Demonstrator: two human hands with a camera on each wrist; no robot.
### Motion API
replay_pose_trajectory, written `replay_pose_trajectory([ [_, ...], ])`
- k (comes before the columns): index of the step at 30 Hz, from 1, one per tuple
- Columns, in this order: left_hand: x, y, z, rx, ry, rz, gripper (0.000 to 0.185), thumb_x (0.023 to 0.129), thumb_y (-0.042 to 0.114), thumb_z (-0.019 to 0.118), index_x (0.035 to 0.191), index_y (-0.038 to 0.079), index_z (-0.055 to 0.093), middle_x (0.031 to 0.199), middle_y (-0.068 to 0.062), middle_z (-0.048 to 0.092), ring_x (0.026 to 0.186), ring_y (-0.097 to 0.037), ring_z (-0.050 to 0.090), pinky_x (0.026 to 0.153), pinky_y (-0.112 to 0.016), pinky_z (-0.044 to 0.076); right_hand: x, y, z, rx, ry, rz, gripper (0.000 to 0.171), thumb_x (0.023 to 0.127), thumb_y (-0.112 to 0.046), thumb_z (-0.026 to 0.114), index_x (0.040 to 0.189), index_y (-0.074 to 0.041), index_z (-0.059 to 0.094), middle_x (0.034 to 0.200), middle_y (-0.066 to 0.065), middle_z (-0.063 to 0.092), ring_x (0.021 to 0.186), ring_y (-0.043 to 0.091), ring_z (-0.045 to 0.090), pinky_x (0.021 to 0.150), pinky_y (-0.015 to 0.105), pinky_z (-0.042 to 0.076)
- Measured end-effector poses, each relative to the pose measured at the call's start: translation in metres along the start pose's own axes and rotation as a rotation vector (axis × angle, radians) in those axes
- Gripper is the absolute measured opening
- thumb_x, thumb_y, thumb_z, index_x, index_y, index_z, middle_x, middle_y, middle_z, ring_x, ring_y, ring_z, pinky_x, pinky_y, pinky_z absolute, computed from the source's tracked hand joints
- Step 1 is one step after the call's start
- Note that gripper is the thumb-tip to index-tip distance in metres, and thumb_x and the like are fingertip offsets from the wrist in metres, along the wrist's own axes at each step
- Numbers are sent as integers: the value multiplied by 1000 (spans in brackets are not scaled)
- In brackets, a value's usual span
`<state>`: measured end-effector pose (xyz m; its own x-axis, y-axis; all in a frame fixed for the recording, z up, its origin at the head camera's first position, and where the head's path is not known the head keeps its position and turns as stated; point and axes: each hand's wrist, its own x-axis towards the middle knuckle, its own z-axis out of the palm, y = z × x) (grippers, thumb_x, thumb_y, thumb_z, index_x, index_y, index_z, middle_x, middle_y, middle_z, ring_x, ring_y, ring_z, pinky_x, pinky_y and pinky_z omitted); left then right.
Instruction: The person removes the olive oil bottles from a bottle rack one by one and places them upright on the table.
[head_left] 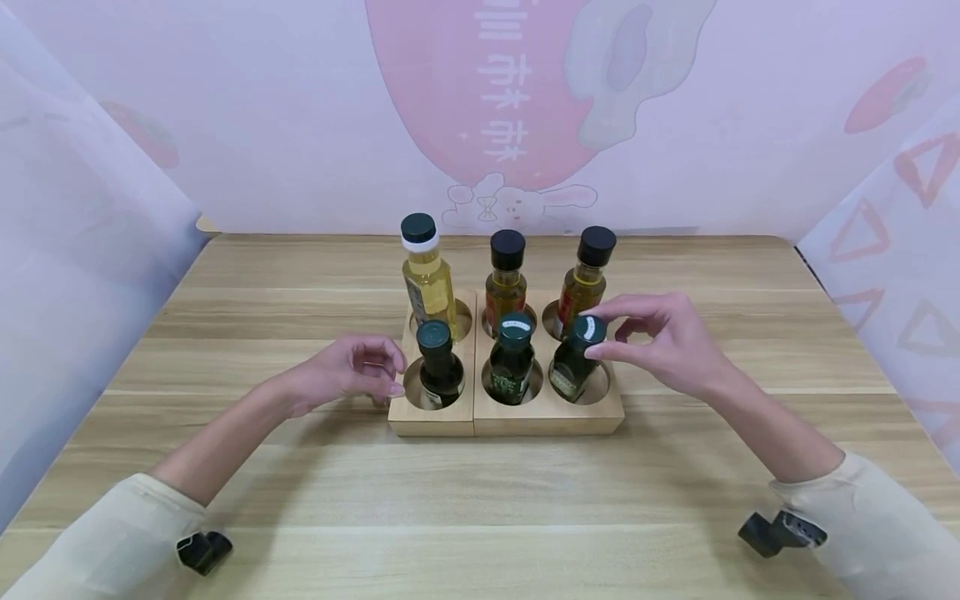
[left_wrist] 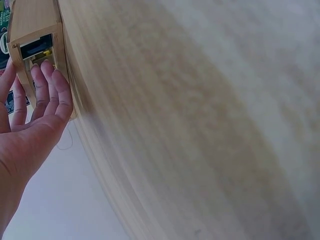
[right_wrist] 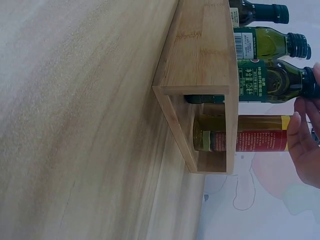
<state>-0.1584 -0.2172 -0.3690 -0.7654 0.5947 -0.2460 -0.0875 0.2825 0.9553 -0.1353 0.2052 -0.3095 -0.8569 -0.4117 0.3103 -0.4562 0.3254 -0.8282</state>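
The left hand [head_left: 352,371], fingers loosely curled and holding nothing, rests its fingertips against the left end of the wooden rack [head_left: 555,412]. In the rack's front right hole, a dark green bottle [head_left: 576,360] leans slightly, neck tipped up and rightward. The right hand [head_left: 667,342] pinches its cap [head_left: 588,329] between thumb and fingertips.

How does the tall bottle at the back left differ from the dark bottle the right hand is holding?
The back-left bottle is clear with pale yellow oil; the front-right bottle is dark green glass. The back-left bottle stands taller and upright, with a white ring under its cap; the front-right bottle leans in its hole. No hand touches the back-left bottle, while the right hand pinches the front-right bottle's cap. Both sit in the wooden rack.
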Motion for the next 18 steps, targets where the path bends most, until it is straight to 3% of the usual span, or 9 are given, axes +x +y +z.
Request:
replay_pose_trajectory([
  [5, 0, 0, 0, 1, -1, 4, 28, 88, -2, 78, 106, -8, 58, 95, -8, 61, 85, -16, 61, 72, -28, 58, -2, 1, -1, 42, 25, 1, 31, 80, 10, 82, 110, 8, 75, 105, -8, 76, 91, 12, 70, 77, 22, 59],
  [11, 1, 0, 0, 5, -4, -1, 28, 88, -2, 78, 106, -9, 58, 94, -8, 61, 83, -16, 61, 72, -29, 58, -2, -1, -2, 132, 56, -23, 31, 79, 16, 80, 110, 12, 73, 106, -5, 77, 92, 12, 71, 79, 23, 59],
  [18, 1, 0, -1, 11, -10, 2, 27, 89, -2, 78, 106, -9, 58, 94, -8, 61, 83, -16, 61, 72, -29, 58, -3, -2, -3, 259, 88, -101, 39, 76, 24, 75, 107, 0, 79, 106, 2, 78, 91, 13, 71, 80, 24, 59],
])
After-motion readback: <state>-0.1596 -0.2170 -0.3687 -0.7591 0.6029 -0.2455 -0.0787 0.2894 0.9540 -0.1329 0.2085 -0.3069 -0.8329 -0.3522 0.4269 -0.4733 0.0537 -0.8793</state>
